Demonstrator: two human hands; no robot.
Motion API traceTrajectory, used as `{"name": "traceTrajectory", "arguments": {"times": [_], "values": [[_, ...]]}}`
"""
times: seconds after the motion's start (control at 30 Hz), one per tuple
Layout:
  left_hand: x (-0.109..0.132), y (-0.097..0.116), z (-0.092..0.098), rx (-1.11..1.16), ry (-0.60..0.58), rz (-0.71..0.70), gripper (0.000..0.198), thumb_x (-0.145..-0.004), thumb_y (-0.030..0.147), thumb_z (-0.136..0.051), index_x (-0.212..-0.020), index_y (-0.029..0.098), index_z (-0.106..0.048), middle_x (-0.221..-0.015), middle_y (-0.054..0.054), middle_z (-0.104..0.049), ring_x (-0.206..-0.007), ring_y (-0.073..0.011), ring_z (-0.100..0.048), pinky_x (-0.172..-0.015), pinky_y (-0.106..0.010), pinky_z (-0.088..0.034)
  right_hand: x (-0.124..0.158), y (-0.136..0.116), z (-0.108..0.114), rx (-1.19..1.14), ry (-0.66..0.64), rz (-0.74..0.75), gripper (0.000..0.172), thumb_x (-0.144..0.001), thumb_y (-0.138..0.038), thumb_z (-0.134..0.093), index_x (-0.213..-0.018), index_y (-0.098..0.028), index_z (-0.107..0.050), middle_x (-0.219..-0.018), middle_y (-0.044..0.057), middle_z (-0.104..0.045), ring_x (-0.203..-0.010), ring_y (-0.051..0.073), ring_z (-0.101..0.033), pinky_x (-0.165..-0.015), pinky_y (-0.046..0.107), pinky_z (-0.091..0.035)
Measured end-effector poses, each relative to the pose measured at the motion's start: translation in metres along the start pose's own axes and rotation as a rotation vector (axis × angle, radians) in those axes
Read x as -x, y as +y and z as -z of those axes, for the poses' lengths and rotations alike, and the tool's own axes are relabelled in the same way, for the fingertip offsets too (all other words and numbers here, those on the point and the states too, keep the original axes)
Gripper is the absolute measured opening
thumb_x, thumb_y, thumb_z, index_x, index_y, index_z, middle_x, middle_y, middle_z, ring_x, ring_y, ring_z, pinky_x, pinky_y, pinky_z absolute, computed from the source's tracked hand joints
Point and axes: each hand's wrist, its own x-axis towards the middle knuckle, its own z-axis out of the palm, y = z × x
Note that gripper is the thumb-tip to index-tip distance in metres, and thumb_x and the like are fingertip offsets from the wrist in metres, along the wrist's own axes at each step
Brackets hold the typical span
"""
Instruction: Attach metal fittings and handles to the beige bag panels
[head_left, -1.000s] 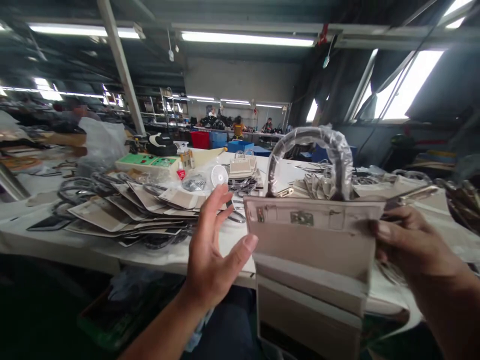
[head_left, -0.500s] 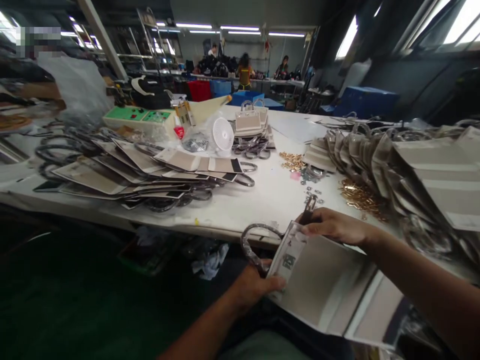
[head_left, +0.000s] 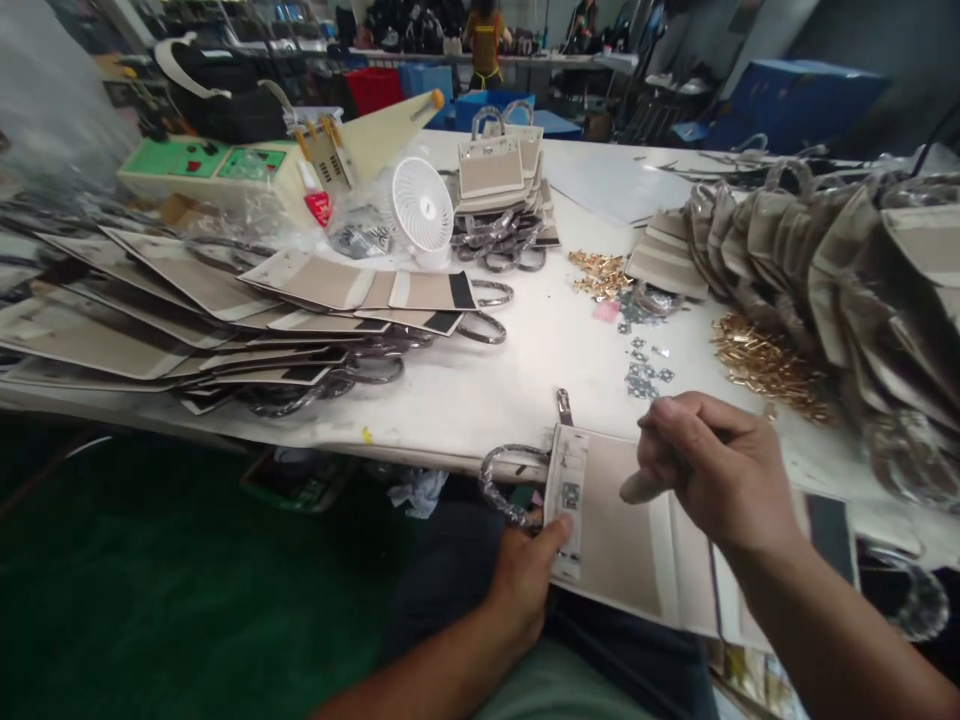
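Note:
A beige bag panel (head_left: pixel 615 540) lies flat across the table's front edge and my lap, its inner side up. Near its left end sits a small metal plate (head_left: pixel 571 496) on a pale strip. My left hand (head_left: pixel 525 575) grips this end, thumb on top beside the plate and fingers underneath. A plastic-wrapped handle (head_left: pixel 495 480) loops out to the left, and a dark strap tab (head_left: pixel 564 406) sticks out beyond the far edge. Above the panel, my right hand (head_left: pixel 720 470) is closed with fingertips pinched together; whatever they hold is too small to make out.
Stacked bag panels (head_left: pixel 315 285) lie at left, and more bag pieces (head_left: pixel 795 240) stand at right. Gold-coloured fasteners (head_left: pixel 765 365) and small metal plates (head_left: pixel 645 375) are piled on the table (head_left: pixel 420 410). Behind are a white fan (head_left: pixel 422 210) and a green-topped machine (head_left: pixel 180 160).
My right hand has let go of the panel's far edge and now hovers over it, pinched. The panel lies flatter. The view has tilted down.

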Motion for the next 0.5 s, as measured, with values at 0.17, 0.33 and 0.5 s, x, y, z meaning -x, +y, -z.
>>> {"name": "traceTrajectory", "arguments": {"times": [0.17,0.33,0.5], "values": [[-0.011,0.007,-0.011,0.020,0.047,0.021,0.055,-0.065,0.046,-0.093,-0.102,0.007,-0.080,-0.087,-0.014,-0.080,-0.079,-0.0294,-0.076,-0.069,-0.033,-0.056,0.000,0.030,-0.022,-0.338,0.110,0.033,0.028,-0.091,-0.038,-0.077,-0.074,-0.018,-0.070,-0.056,-0.003,-0.053,-0.042,0.010,-0.047,-0.041,0.026,-0.043],[-0.017,0.013,-0.015,0.035,0.061,0.040,0.054,-0.062,0.046,-0.093,-0.100,0.009,-0.080,-0.084,-0.012,-0.079,-0.077,-0.0285,-0.075,-0.069,-0.033,-0.056,-0.006,0.048,-0.027,-0.417,0.167,0.152,0.034,-0.095,-0.037,-0.070,-0.068,-0.018,-0.063,-0.055,-0.005,-0.049,-0.040,0.008,-0.041,-0.041,0.025,-0.042],[-0.019,0.022,-0.014,0.034,-0.001,0.150,0.043,-0.058,0.041,-0.094,-0.084,0.010,-0.080,-0.080,-0.012,-0.078,-0.067,-0.0220,-0.070,-0.068,-0.031,-0.054,-0.003,0.053,-0.025,-0.377,0.101,0.191,0.031,-0.095,-0.031,-0.073,-0.069,-0.019,-0.061,-0.057,-0.005,-0.052,-0.042,0.010,-0.044,-0.043,0.026,-0.043]]}}
